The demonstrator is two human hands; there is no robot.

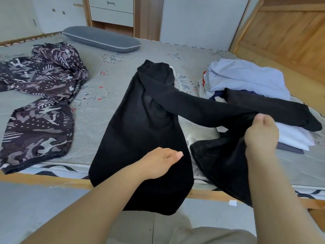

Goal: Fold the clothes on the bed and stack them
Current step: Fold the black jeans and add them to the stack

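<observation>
A black garment (140, 134), seemingly trousers, lies across the middle of the bed (98, 120), one part hanging over the front edge. My left hand (161, 162) rests on its lower part with fingers loosely curled. My right hand (262, 134) grips a bunched part of the same black cloth and holds it lifted to the right, so a leg stretches from the waist toward it. A dark patterned garment (40, 95) lies spread out on the left. A pile of light blue and white clothes (246, 80) sits at the right, partly under the black leg.
A grey bolster pillow (102, 38) lies at the head of the bed. Behind it stand white drawers (112, 10) with wooden trim. A wooden panel (290, 36) rises at the far right. The bed's wooden front rail (44, 180) runs along the near edge above a grey floor.
</observation>
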